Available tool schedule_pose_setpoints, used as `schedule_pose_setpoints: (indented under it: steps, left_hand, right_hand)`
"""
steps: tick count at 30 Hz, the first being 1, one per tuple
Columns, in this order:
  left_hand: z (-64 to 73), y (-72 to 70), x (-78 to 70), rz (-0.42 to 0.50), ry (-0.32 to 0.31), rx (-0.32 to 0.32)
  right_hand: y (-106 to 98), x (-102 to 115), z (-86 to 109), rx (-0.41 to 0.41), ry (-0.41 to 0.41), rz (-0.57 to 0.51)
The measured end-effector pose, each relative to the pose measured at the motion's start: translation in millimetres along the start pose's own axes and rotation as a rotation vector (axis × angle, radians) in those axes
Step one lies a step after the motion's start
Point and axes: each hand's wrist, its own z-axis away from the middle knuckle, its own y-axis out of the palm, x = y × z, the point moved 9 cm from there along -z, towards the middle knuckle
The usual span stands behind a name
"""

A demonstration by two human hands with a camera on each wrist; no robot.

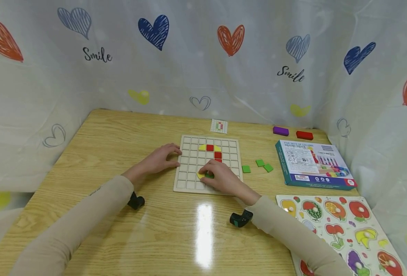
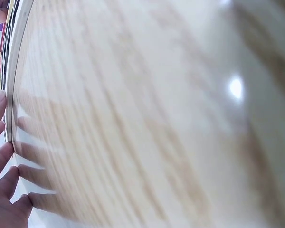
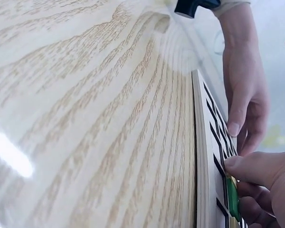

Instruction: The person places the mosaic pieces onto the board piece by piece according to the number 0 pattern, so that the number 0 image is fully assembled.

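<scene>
A light wooden grid board [image 1: 190,167] lies on the table with coloured pieces in some of its squares. Red square tiles [image 1: 218,155] and yellow pieces [image 1: 202,147] sit in its upper middle. My left hand [image 1: 160,158] touches the board's left edge, fingers spread and loosely bent; fingertips show at that edge in the left wrist view. Over the lower middle of the board, my right hand [image 1: 222,177] pinches a yellow piece [image 1: 200,175] with thumb and fingers. Right beside it is a green tile [image 3: 232,197], partly covered by the fingers.
Loose green tiles [image 1: 260,163] lie right of the board. A small pattern card [image 1: 219,126] lies behind it. On the right are a boxed set [image 1: 313,165], a purple block [image 1: 280,131], a red block [image 1: 304,135] and a fruit puzzle board [image 1: 348,214].
</scene>
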Motion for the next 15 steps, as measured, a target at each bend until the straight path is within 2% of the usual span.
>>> schedule_pose_setpoints:
  steps: [7,15]
  left_hand:
    - [0.5,1.1,0.3,-0.005,-0.002,0.009]
    - [0.7,1.3,0.7,0.001,0.003,0.017]
  right_hand:
    - [-5.0,-3.8,3.3,-0.033,0.019,-0.023]
    - [-38.5,-28.9,22.4,-0.190,0.056,-0.086]
